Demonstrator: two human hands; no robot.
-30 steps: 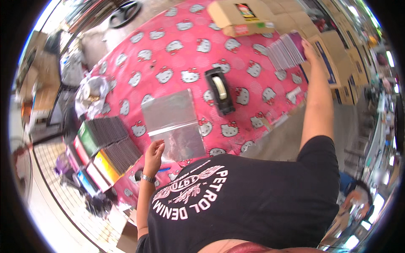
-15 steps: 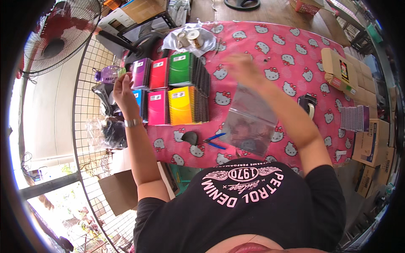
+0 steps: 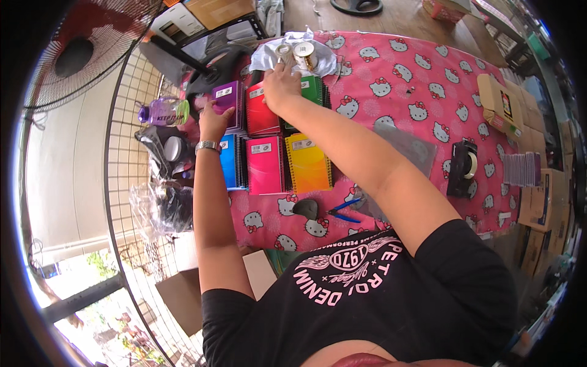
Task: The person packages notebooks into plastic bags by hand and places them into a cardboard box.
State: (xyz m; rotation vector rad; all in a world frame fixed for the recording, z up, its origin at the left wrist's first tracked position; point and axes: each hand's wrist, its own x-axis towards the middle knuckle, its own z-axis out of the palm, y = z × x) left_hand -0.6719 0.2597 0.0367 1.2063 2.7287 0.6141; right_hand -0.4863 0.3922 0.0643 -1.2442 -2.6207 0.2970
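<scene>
Lying nearest on the pink worktop point(image 3: 391, 92): blue pliers point(image 3: 343, 211), just below the yellow notebook point(image 3: 309, 161). Beyond yellow notebook: left hand point(image 3: 214, 119) grasping purple notebook point(image 3: 229, 98) by its edge; right hand point(image 3: 280, 85) resting fingers-down, touching red notebook point(image 3: 262, 110) and green notebook point(image 3: 313, 90). Farther still: two tape rolls point(image 3: 295, 52).

A table point(image 3: 428, 79) draped in a pink cat-print cloth stands on a wooden floor point(image 3: 318, 15), with a red pedestal fan point(image 3: 73, 55) and wire grid panel point(image 3: 131, 153) at left, and cardboard boxes point(image 3: 541, 202) at right, in daylight.
</scene>
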